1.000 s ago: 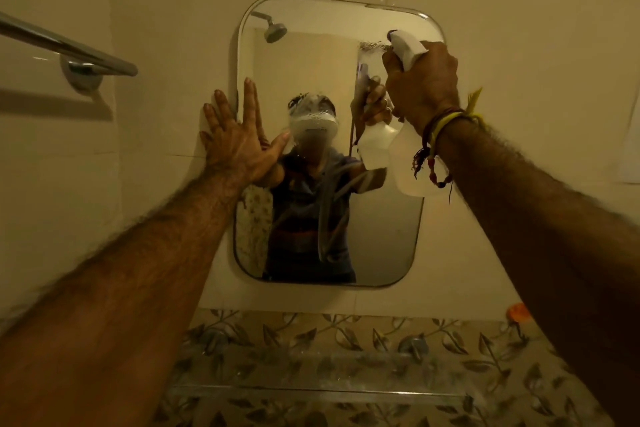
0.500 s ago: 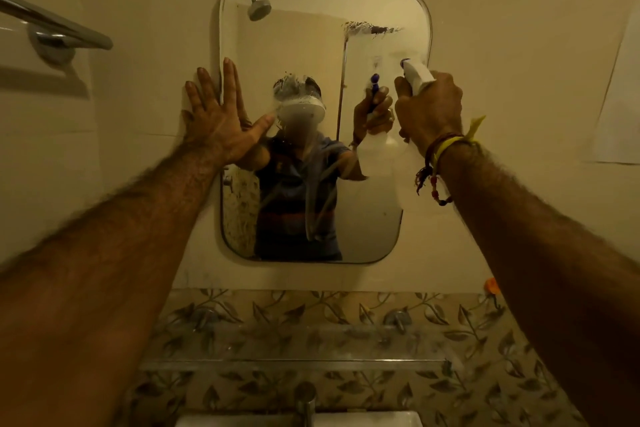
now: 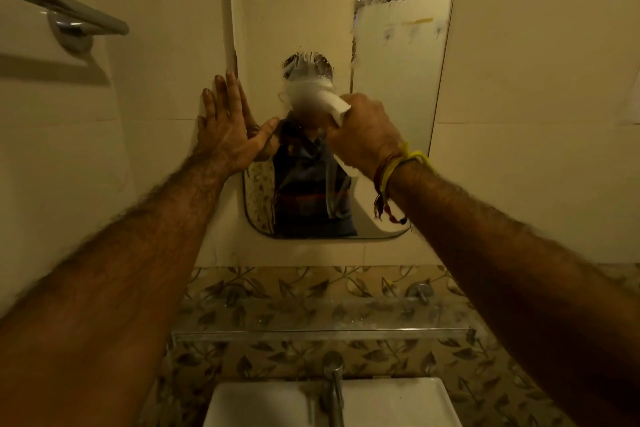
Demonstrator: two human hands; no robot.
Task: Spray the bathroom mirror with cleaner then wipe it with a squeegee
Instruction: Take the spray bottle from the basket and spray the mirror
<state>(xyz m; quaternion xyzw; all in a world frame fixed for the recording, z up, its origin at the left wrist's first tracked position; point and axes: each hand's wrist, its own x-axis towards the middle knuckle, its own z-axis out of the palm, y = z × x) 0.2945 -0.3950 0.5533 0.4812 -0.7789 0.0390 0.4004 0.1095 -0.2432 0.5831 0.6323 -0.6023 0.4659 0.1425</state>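
A rounded rectangular mirror [image 3: 398, 87] hangs on the tiled wall straight ahead. Misty spray patches cover its upper right and its middle. My left hand [image 3: 228, 128] lies flat, fingers spread, on the mirror's left edge and the wall beside it. My right hand [image 3: 363, 135] grips a white spray bottle [image 3: 334, 104] in front of the mirror's middle, nozzle pointing up and left at the glass. Most of the bottle is hidden behind the hand. No squeegee is in view.
A chrome towel bar [image 3: 65, 10] sticks out of the wall at upper left. Below the mirror a glass shelf [image 3: 322, 331] runs across leaf-patterned tiles. Under it are a chrome tap [image 3: 334, 388] and a white basin [image 3: 398, 402].
My right hand has carried the spray bottle down and left, from the mirror's upper right to its middle. A new misty patch shows at the middle. The view has tilted downward.
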